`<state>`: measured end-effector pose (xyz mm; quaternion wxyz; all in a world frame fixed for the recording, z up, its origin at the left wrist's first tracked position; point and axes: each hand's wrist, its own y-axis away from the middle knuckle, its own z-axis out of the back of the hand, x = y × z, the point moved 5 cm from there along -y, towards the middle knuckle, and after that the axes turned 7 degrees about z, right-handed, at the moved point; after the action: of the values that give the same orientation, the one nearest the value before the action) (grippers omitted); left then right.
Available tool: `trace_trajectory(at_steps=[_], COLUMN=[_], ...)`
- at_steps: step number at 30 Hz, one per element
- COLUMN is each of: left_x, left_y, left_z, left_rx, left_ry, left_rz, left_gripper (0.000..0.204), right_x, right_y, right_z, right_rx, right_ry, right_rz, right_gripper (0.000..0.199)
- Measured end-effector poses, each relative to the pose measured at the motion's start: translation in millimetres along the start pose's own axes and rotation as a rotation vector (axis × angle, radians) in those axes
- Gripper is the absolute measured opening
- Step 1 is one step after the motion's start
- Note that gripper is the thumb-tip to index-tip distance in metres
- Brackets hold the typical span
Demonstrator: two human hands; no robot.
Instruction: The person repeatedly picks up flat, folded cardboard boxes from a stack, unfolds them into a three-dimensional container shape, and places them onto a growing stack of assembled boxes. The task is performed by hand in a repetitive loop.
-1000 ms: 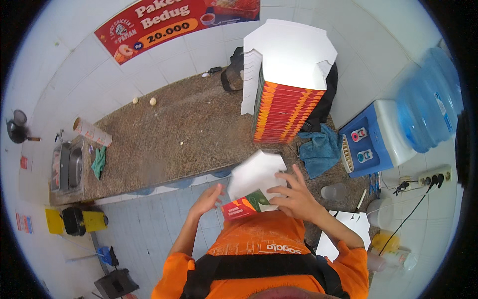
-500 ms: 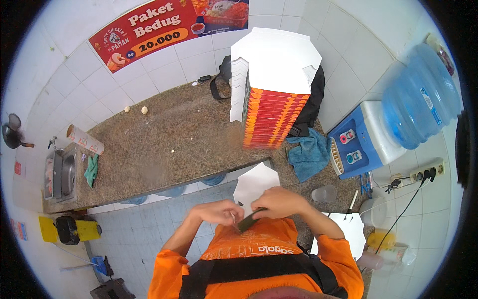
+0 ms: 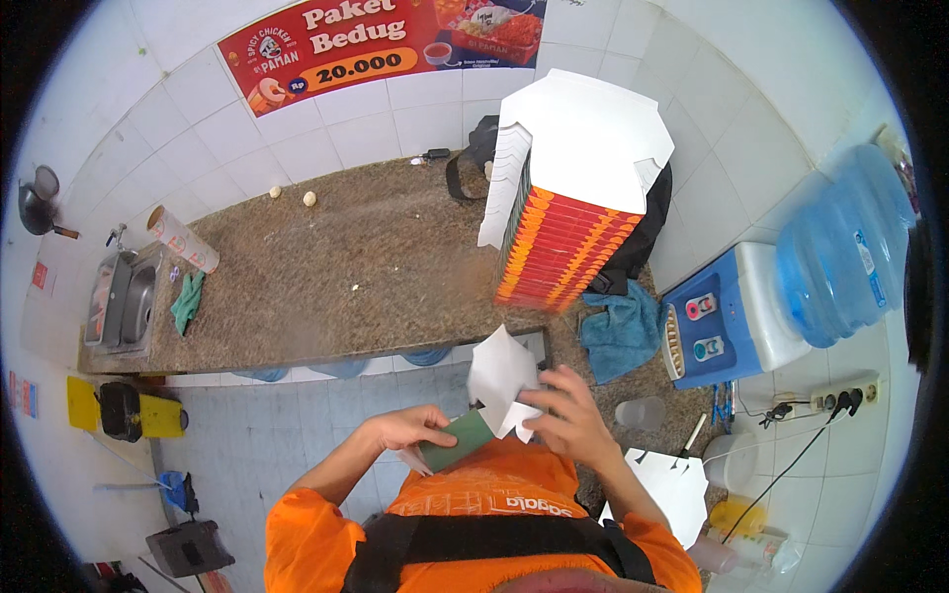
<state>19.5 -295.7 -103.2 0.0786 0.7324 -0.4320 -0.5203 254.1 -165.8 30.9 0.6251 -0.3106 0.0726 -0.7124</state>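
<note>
A partly folded cardboard food box [image 3: 499, 368], white inside with a green outer panel, is in front of my orange shirt. My left hand [image 3: 413, 427] pinches it by the green side panel, thumb on top. At the box's right side is my right hand [image 3: 567, 417], its fingers stretched out and apart beside a bent white flap, slightly blurred. Whether those fingertips touch the flap I cannot tell. Beyond, on the counter, rises a tall stack of nested boxes [image 3: 568, 252], with white insides and red-orange printed sides.
A granite counter [image 3: 326, 267] runs from the sink [image 3: 141, 296] to the stack. At right are a blue cloth [image 3: 623, 336], a water dispenser [image 3: 736, 311], a plastic cup [image 3: 641, 413] and white flat cardboard [image 3: 672, 484]. A paper-cup sleeve [image 3: 183, 239] lies near the sink.
My right hand has let go of the box's edge and opened at its right side. The box has tilted, showing more green panel. The whole view has shifted a little.
</note>
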Motion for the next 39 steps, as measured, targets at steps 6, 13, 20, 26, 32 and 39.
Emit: trace_trajectory(at_steps=[6,13,20,26,32,39], left_x=[-26.7,-23.9,-19.6,-19.5,-32.1,-23.8], left_y=[-9.9,-26.2,-33.6,-21.4,-18.6,-24.1], left_z=[-20.9,-42.6,-46.6,-41.0,-54.5,-30.7], left_rx=[-0.054,0.040,0.074,0.022,0.060,-0.113], left_ry=[-0.126,-0.060,-0.104,0.003,0.005,-0.246], left_rz=[-0.019,0.014,0.023,0.092,0.045,-0.024], left_gripper=[0.030,0.031,0.029,0.029,0.031,0.035], right_x=[-8.1,-11.6,8.1,-14.4,3.7,-4.3], right_y=[22.5,15.5,16.6,15.2,9.7,4.9], right_z=[-66.5,-81.5,-96.5,-91.5,-93.6,-86.6], right_rx=[-0.227,0.087,0.198,0.373,0.183,0.281], right_ry=[-0.568,-0.551,-0.539,-0.508,-0.440,-0.609], right_rz=[-0.459,-0.712,-0.304,-0.674,-0.416,-0.328], right_gripper=[0.021,0.026,0.027,0.027,0.024,0.027])
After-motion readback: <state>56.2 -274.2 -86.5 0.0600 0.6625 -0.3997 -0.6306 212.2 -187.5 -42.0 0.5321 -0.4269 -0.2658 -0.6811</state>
